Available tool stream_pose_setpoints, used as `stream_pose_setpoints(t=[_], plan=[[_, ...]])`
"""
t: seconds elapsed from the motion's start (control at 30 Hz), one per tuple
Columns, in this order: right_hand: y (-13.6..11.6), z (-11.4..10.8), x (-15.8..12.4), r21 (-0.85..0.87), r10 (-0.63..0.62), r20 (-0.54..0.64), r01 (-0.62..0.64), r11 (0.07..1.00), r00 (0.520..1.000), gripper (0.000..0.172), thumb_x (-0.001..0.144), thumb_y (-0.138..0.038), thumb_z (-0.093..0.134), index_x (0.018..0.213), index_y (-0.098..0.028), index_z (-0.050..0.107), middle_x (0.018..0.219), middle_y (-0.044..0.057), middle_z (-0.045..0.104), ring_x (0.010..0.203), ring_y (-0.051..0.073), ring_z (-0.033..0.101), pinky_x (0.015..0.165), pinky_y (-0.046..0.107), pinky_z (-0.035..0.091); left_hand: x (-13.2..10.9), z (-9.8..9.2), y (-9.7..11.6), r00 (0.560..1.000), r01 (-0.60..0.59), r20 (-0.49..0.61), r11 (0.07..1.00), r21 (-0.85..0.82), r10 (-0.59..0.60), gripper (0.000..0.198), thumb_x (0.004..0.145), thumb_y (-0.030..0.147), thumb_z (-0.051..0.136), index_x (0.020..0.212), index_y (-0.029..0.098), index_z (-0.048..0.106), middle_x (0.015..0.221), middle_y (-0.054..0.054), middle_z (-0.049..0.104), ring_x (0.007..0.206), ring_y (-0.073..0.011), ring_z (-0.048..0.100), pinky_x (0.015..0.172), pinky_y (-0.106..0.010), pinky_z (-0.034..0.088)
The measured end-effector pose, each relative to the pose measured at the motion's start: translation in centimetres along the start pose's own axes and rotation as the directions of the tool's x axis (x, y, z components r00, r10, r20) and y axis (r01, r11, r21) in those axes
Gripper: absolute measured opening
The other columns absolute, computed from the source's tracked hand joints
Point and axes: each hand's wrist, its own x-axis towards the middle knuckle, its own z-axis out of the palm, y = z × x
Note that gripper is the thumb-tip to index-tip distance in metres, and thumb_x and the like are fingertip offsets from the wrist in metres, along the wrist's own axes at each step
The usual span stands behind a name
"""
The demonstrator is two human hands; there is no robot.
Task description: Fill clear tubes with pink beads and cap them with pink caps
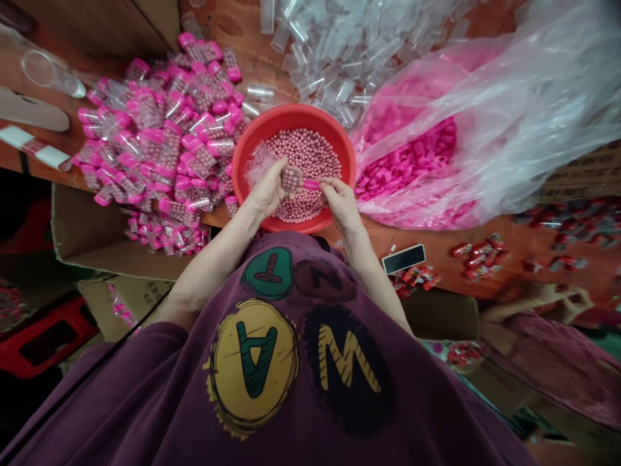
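Observation:
Over the red basin (245, 129) of small pink balls (310, 145), my left hand (270, 188) is closed around a clear plastic tube (291, 179) filled with the same balls. My right hand (341, 202) pinches a bright pink cap (311, 184) at the tube's end. Whether the cap is seated on the tube or just touching it, I cannot tell. Some clear empty tubes (259, 162) lie inside the basin's left side, partly hidden behind my left hand.
Capped, filled tubes (160, 136) are heaped on the left, above a cardboard box (87, 220). Empty clear tubes (349, 52) lie behind the basin. A plastic bag (485, 129) holds pink caps (412, 158). Right are a phone (403, 259), red packets (482, 252) and another person's hand (565, 298).

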Motion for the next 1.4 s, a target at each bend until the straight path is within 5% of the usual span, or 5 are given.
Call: stream_pose_setpoints(t=[0.13, 0.33, 0.9, 1.2, 1.4], plan=[[-1.3, -0.3, 0.3, 0.182, -0.026, -0.073, 0.039, 0.983, 0.997, 0.058, 0.089, -0.081, 0.076, 0.115, -0.029, 0.076, 0.074, -0.006, 0.064, 0.062, 0.014, 0.059, 0.068, 0.033, 0.063, 0.0, 1.1, -0.7, 1.0, 0.007, 0.0, 1.0, 0.0, -0.007, 0.038, 0.108, 0.055, 0.059, 0.102, 0.02, 0.074, 0.08, -0.005, 0.074, 0.08, -0.0173, 0.074, 0.065, -0.026, 0.052], [-4.4, -0.4, -1.0, -0.105, -0.199, -0.045, 0.194, 0.975, 0.979, 0.058, 0.096, -0.081, 0.071, 0.122, -0.03, 0.08, 0.129, 0.006, 0.083, 0.126, 0.027, 0.075, 0.121, 0.054, 0.059, -1.0, 2.9, -1.2, 0.998, -0.021, 0.053, 1.0, 0.017, 0.02, 0.012, 0.088, 0.011, 0.07, 0.098, 0.018, 0.071, 0.088, 0.001, 0.071, 0.076, -0.0094, 0.065, 0.07, -0.022, 0.047], [-4.7, -1.9, -2.5, -0.429, -0.419, 0.095, 0.417, 0.801, 0.903, 0.033, 0.112, -0.052, 0.055, 0.126, -0.03, 0.075, 0.125, 0.011, 0.077, 0.123, 0.032, 0.072, 0.118, 0.061, 0.06, -1.2, 2.7, -2.0, 0.984, -0.066, 0.167, 0.997, 0.029, 0.06, 0.014, 0.097, 0.028, 0.084, 0.099, 0.018, 0.074, 0.083, 0.003, 0.065, 0.074, -0.0088, 0.062, 0.076, -0.022, 0.053], [-5.5, -1.4, -3.2, -0.38, -0.474, 0.09, 0.47, 0.796, 0.876, 0.028, 0.113, -0.049, 0.054, 0.112, -0.032, 0.076, 0.123, 0.007, 0.078, 0.121, 0.03, 0.073, 0.114, 0.06, 0.061, -1.4, 2.9, -1.7, 0.982, -0.049, 0.181, 0.999, -0.004, 0.049, 0.019, 0.094, 0.026, 0.089, 0.097, 0.017, 0.072, 0.083, 0.004, 0.062, 0.073, -0.0065, 0.06, 0.072, -0.019, 0.05], [-5.9, -1.4, -3.1, -0.377, -0.423, 0.09, 0.424, 0.823, 0.902, 0.035, 0.114, -0.052, 0.052, 0.136, -0.032, 0.071, 0.132, 0.009, 0.076, 0.126, 0.03, 0.071, 0.119, 0.059, 0.058, -1.3, 2.7, -2.2, 0.98, -0.068, 0.187, 0.997, 0.027, 0.061, 0.025, 0.093, 0.032, 0.091, 0.105, 0.018, 0.075, 0.083, 0.004, 0.064, 0.072, -0.0079, 0.062, 0.071, -0.022, 0.051]])
